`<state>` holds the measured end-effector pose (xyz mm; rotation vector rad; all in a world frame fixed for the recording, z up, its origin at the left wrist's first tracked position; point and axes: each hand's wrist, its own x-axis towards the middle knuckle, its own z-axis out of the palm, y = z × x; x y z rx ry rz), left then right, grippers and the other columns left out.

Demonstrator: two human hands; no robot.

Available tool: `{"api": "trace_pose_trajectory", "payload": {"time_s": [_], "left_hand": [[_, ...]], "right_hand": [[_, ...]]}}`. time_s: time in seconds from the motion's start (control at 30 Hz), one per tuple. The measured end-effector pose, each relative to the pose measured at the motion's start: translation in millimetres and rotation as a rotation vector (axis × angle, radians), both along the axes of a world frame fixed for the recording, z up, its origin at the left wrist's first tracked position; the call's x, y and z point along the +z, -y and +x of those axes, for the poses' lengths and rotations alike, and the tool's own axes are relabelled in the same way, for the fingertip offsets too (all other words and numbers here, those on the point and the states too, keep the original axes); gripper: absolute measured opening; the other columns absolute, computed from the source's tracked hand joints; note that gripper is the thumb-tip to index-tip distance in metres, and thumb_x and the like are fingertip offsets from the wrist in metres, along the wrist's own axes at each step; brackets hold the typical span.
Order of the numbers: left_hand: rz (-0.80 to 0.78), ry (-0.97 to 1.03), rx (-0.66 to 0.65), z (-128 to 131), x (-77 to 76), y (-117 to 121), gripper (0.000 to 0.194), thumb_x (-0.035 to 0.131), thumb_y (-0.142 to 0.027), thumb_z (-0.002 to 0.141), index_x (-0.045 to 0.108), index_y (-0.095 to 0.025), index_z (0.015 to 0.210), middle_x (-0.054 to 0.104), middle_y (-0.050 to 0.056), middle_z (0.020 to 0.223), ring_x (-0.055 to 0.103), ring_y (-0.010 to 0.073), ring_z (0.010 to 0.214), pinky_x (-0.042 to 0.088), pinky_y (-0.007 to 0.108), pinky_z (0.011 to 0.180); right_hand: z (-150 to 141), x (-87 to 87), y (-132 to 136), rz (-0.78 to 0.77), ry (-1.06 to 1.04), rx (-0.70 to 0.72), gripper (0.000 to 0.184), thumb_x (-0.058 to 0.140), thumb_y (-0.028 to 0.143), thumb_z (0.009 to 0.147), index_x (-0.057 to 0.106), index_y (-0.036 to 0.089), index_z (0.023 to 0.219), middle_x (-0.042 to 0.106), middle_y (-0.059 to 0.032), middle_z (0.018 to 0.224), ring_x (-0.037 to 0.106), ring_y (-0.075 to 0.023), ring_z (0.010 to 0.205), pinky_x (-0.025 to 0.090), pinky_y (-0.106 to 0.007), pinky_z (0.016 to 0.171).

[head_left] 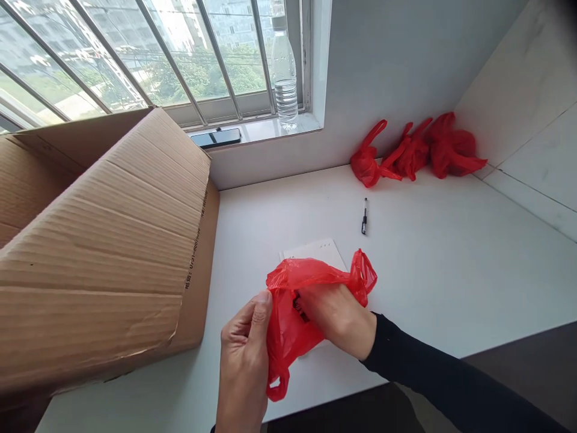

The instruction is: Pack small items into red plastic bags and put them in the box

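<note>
A red plastic bag (pixel 293 337) is spread open above the white table, its mouth toward me. My left hand (pixel 247 349) pinches the left edge of the bag between thumb and fingers. Into the bag's mouth reaches my right hand (pixel 338 313), its fingers hidden inside, so I cannot see whether they hold anything. Something dark with markings (pixel 300 307) shows inside by the right fingers, too little of it to name. Partly under the bag lies a white notebook or paper pad (pixel 322 249) with small handwriting.
At left stands a large open cardboard box (pixel 117 234). A black pen (pixel 365 216) lies beyond the bag. Several red plastic bags, one nearest (pixel 367 162), sit along the wall. On the windowsill are a phone (pixel 216 138) and a water bottle (pixel 285 84).
</note>
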<state>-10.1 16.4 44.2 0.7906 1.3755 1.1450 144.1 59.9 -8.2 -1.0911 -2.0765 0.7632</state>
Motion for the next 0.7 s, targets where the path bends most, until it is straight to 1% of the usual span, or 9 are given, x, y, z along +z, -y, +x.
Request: {"api": "trace_pose_trajectory", "payload": {"time_s": [0.07, 0.13, 0.2, 0.3, 0.37, 0.43, 0.5, 0.63, 0.7], "left_hand": [[-0.001, 0.021, 0.0, -2.5, -1.9, 0.9, 0.039, 0.073, -0.048, 0.086, 0.056, -0.018, 0.067, 0.043, -0.005, 0.06, 0.03, 0.0078, 0.05, 0.031, 0.017, 0.041], [0.002, 0.016, 0.001, -3.5, -1.6, 1.7, 0.037, 0.072, -0.047, 0.087, 0.058, -0.018, 0.069, 0.045, -0.005, 0.06, 0.03, 0.0076, 0.049, 0.031, 0.018, 0.04], [0.002, -0.009, 0.008, -3.3, 0.1, 2.6, 0.032, 0.072, -0.044, 0.087, 0.061, -0.018, 0.072, 0.044, -0.005, 0.058, 0.029, 0.0075, 0.047, 0.029, 0.018, 0.038], [-0.002, -0.025, 0.01, -3.1, 1.8, 4.0, 0.026, 0.073, -0.04, 0.086, 0.064, -0.019, 0.075, 0.045, -0.005, 0.057, 0.031, 0.0084, 0.047, 0.028, 0.019, 0.037], [0.004, -0.015, 0.011, -4.0, 1.0, 4.9, 0.023, 0.074, -0.04, 0.085, 0.066, -0.019, 0.078, 0.051, -0.004, 0.061, 0.039, 0.0099, 0.051, 0.035, 0.018, 0.042], [0.016, -0.015, 0.009, -4.9, -0.8, 5.7, 0.022, 0.074, -0.04, 0.085, 0.067, -0.02, 0.081, 0.056, -0.003, 0.065, 0.044, 0.0116, 0.057, 0.04, 0.019, 0.049], [0.016, -0.031, 0.003, -5.1, -2.4, 6.2, 0.021, 0.074, -0.041, 0.085, 0.068, -0.021, 0.083, 0.055, -0.003, 0.065, 0.044, 0.0122, 0.058, 0.04, 0.019, 0.049], [0.004, -0.031, -0.015, -4.3, -3.0, 6.1, 0.02, 0.074, -0.042, 0.085, 0.07, -0.022, 0.086, 0.052, -0.003, 0.066, 0.043, 0.0125, 0.061, 0.042, 0.017, 0.053], [0.001, -0.019, -0.022, -4.8, -2.9, 6.0, 0.02, 0.074, -0.042, 0.085, 0.071, -0.022, 0.088, 0.052, -0.003, 0.067, 0.042, 0.0125, 0.063, 0.043, 0.017, 0.055]], "right_hand": [[6.0, -4.1, 4.5, 0.04, 0.026, -0.025, 0.01, 0.051, 0.015, 0.097, 0.059, 0.02, 0.1, 0.067, -0.0033, 0.095, 0.063, -0.0231, 0.085, 0.055, -0.037, 0.076], [10.8, -4.9, 7.2, 0.055, 0.073, -0.087, 0.013, 0.047, 0.02, 0.101, 0.059, 0.019, 0.097, 0.065, -0.0045, 0.089, 0.062, -0.0241, 0.08, 0.053, -0.039, 0.073], [13.1, -0.7, 8.1, 0.044, 0.104, -0.116, 0.021, 0.044, 0.023, 0.105, 0.058, 0.02, 0.089, 0.063, -0.0026, 0.081, 0.063, -0.0219, 0.073, 0.052, -0.035, 0.068], [14.8, 11.4, 11.3, 0.014, 0.108, -0.074, 0.024, 0.039, 0.014, 0.104, 0.056, 0.022, 0.089, 0.062, 0.0009, 0.08, 0.064, -0.0181, 0.069, 0.051, -0.03, 0.065], [17.1, 17.7, 16.5, 0.017, 0.094, -0.034, 0.024, 0.038, 0.009, 0.1, 0.057, 0.024, 0.101, 0.065, -0.0004, 0.091, 0.066, -0.0203, 0.08, 0.053, -0.031, 0.073], [19.9, 19.9, 22.3, 0.02, 0.066, 0.014, 0.028, 0.039, 0.008, 0.098, 0.057, 0.024, 0.114, 0.066, -0.0037, 0.106, 0.065, -0.0243, 0.096, 0.053, -0.037, 0.086], [21.4, 18.7, 26.0, -0.03, 0.027, 0.059, 0.031, 0.038, 0.008, 0.099, 0.055, 0.023, 0.119, 0.065, -0.0057, 0.112, 0.062, -0.0247, 0.101, 0.053, -0.04, 0.091], [20.0, 12.5, 25.9, -0.185, -0.059, 0.087, 0.024, 0.035, 0.009, 0.102, 0.057, 0.02, 0.106, 0.062, -0.0042, 0.097, 0.061, -0.0197, 0.086, 0.056, -0.035, 0.081], [20.3, 9.2, 25.7, -0.221, -0.061, 0.084, 0.026, 0.033, 0.009, 0.102, 0.056, 0.02, 0.103, 0.062, -0.0045, 0.095, 0.062, -0.0199, 0.085, 0.057, -0.035, 0.082]]}}
